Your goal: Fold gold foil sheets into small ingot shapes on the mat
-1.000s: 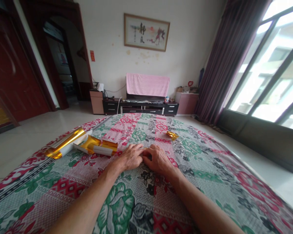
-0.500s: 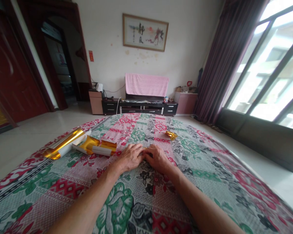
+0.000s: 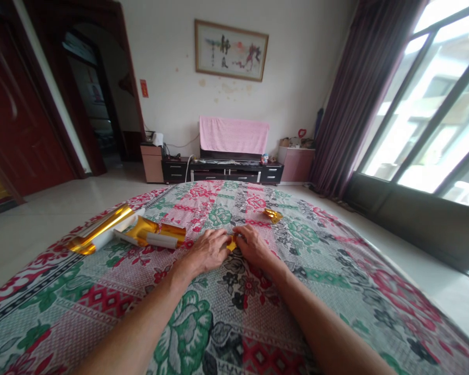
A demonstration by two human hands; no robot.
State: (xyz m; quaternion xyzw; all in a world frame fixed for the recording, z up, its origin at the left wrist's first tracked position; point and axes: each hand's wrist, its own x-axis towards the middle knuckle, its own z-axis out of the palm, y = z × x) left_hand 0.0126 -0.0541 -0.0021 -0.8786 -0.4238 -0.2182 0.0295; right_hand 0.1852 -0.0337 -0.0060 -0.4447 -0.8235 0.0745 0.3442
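Between my hands, low over the patterned cloth, is a small piece of gold foil paper (image 3: 232,243), mostly covered by my fingers. My left hand (image 3: 209,251) grips its left side with curled fingers. On the other side, my right hand (image 3: 252,245) pinches the piece between thumb and fingers. Beyond my right hand lies a small folded gold foil shape (image 3: 273,215). Off to the left of my left hand are curled sheets of gold foil paper (image 3: 156,233) with white backs, and a longer gold foil roll (image 3: 105,228) beside them.
A flowered cloth (image 3: 187,333) in red, green and grey covers the round table. Past its far edge stand a low black cabinet (image 3: 234,171) and a screen draped with a pink towel (image 3: 234,134). A window (image 3: 433,114) and purple curtain (image 3: 347,99) are at right.
My fingers have parted slightly, so the gold foil between them now shows more. My right hand has shifted a little up and to the right. The other foil pieces lie unmoved.
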